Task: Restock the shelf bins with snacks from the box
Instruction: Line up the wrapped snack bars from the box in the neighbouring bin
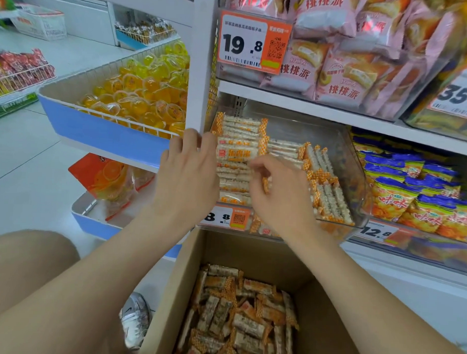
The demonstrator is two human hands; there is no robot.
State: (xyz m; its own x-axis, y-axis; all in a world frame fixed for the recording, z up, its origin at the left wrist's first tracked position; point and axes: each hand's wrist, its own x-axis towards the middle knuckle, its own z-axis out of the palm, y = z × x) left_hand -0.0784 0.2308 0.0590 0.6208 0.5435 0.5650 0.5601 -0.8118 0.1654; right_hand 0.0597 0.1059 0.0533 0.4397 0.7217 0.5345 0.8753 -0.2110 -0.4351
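At centre frame the left hand (190, 172), fingers straight, presses the stacked snack bars (237, 150) in the clear shelf bin (347, 157). The right hand (276, 197) curls its fingers at the stack; whether it pinches one cannot be told. More bars fill the cardboard box (251, 251) below.

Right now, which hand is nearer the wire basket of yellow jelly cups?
Left. The left hand is just right of the wire basket, fingertips by the white upright; the right hand is further right, in the clear bin of snack bars.
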